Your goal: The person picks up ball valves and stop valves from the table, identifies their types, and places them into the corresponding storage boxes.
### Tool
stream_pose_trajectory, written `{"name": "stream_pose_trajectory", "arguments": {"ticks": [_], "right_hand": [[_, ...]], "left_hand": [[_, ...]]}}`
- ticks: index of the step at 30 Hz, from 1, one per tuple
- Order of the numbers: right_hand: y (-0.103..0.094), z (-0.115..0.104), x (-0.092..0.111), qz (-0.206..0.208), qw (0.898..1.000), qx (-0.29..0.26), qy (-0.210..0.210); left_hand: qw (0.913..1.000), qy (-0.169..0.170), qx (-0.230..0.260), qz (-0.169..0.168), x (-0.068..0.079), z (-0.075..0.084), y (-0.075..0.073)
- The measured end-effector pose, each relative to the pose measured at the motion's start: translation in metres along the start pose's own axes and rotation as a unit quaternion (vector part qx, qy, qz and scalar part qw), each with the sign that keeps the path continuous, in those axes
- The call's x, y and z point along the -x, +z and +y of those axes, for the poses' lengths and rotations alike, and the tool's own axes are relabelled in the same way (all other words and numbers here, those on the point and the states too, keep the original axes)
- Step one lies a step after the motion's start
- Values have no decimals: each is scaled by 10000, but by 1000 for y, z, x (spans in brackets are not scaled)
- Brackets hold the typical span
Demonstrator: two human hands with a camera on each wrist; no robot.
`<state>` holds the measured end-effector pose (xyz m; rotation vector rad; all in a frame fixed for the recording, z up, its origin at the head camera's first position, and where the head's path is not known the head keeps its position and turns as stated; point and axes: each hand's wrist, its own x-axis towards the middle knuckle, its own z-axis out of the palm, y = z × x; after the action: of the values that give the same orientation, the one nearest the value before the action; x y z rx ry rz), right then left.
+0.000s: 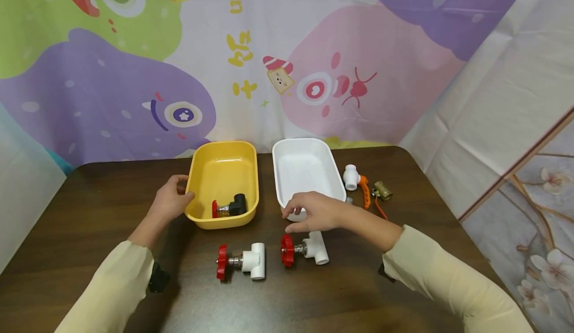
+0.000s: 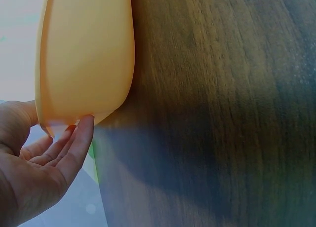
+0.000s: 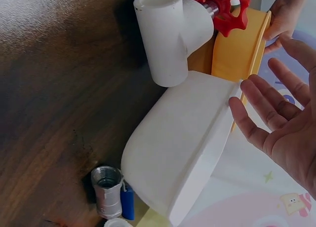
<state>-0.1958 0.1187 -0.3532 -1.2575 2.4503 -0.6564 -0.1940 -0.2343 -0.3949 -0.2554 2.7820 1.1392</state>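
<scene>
My left hand (image 1: 172,198) grips the left side of a yellow tray (image 1: 224,146), thumb at the rim and fingers against the outer wall. A stop valve with a black body (image 1: 237,205) and red handle lies inside that tray. Over the near edge of a white tray (image 1: 309,173), my right hand (image 1: 316,211) is spread and holds nothing; its fingertips (image 3: 238,104) are by the rim. Below the hands, two white tee-shaped stop valves with red handwheels lie on the table, one at the left (image 1: 254,261) and one at the right (image 1: 316,248).
Right of the white tray lie a white ball valve (image 1: 352,177) with an orange lever and a brass valve (image 1: 382,190) with a red handle. A small metal valve (image 3: 107,190) with a blue handle sits beside the tray. Behind the dark wooden table (image 1: 112,193) hangs a cartoon-printed cloth (image 1: 251,118).
</scene>
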Motion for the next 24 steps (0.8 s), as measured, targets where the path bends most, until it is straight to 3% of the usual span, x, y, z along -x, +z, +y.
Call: {"name": "stream_pose_trajectory", "arguments": {"ticks": [12, 24], "right_hand": [[1, 2, 13, -38, 9999, 38, 128], [15, 13, 26, -158, 9996, -112, 212]], "left_hand": [[10000, 37, -18, -15, 0, 0, 0], [10000, -51, -2, -44, -1, -1, 0]]}}
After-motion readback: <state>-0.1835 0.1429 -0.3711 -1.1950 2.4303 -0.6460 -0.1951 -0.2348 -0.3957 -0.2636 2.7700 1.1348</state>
